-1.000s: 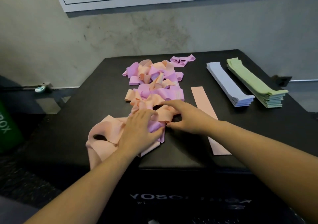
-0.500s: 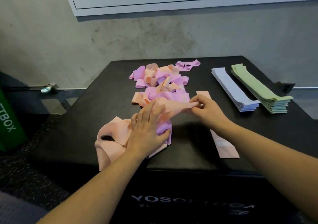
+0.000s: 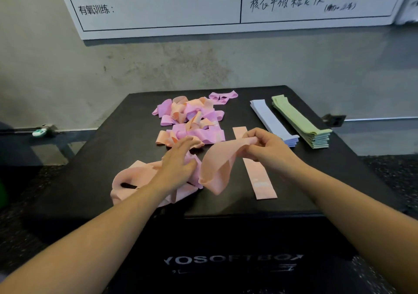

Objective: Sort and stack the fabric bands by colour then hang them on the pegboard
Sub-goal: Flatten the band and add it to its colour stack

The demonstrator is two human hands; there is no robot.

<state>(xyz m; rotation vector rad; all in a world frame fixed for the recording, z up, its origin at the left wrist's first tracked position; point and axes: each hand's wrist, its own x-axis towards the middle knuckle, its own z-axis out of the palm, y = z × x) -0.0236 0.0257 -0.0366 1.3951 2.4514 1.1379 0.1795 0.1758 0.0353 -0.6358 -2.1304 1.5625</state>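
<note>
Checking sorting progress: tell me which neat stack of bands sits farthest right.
The green stack, at the box's right edge; the pale blue stack lies just left of it.

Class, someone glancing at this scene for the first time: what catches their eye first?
Probably the tangled heap of pink and peach bands mid-box, against the neat blue stack and green stack at the right. Next, the right hand pinching a peach band lifted off the black box.

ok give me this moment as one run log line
stage: sorting | right hand: pinches peach band, lifted | left hand: presses mixed pile | flat peach band laid | blue stack, green stack done
</note>
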